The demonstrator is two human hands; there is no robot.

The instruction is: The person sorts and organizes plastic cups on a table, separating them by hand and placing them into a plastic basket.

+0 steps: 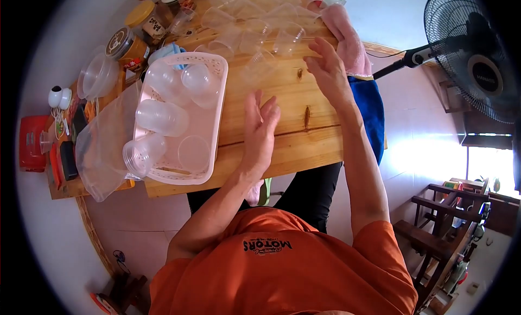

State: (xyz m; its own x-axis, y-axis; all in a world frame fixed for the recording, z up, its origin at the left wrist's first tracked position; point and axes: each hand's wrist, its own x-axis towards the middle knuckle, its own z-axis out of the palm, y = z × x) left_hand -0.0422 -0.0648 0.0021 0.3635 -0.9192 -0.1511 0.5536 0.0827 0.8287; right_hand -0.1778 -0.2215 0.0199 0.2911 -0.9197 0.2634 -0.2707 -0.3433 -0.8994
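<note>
On the front of the orange shirt (282, 277), the word "MOTORS" can be read in dark capitals, seen upside down; the smaller letterings beside this word are too fine to be read. On the hub of the fan (484, 76), a pale word is printed, of which only the beginning "HA" can be made out. Dark characters are carried by the label of the yellow-lidded jar (147, 21), but they cannot be deciphered.

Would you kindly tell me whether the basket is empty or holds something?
It holds something: several clear cups lie inside the basket.
</note>
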